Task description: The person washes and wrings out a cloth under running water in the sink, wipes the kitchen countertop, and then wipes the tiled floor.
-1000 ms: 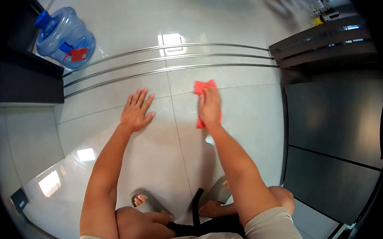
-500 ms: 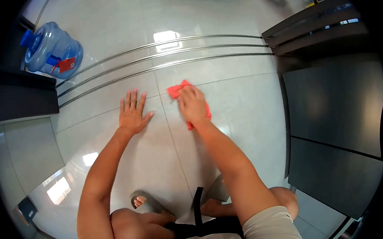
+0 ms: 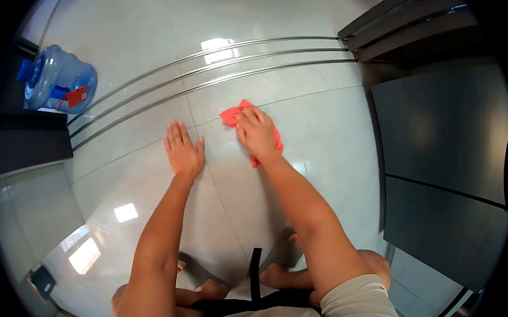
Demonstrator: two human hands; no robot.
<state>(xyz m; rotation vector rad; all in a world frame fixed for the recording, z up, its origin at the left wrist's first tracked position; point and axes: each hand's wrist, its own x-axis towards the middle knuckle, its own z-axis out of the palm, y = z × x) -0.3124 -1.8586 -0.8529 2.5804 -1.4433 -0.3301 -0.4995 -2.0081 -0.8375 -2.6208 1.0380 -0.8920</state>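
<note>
A red cloth (image 3: 231,116) lies bunched on the pale tiled floor (image 3: 146,171), pressed down under my right hand (image 3: 256,133). Its edges stick out at the upper left and along the right side of the hand, whose fingers are curled over it. To the left, my left hand (image 3: 185,152) rests flat on the tiles with the fingers stretched out and the thumb apart. It holds nothing. A gap of bare floor lies between that hand and the cloth.
Three metal floor tracks (image 3: 223,75) cross ahead of my hands. A large blue water bottle (image 3: 62,81) with a red tag stands at the far left. Dark cabinet panels (image 3: 442,133) border the right, and a dark cabinet (image 3: 31,142) is on the left. My feet are below.
My left hand has shifted right, closer to the cloth, and its fingers are less spread. The right hand stays on the cloth at nearly the same place. The view has turned slightly.
</note>
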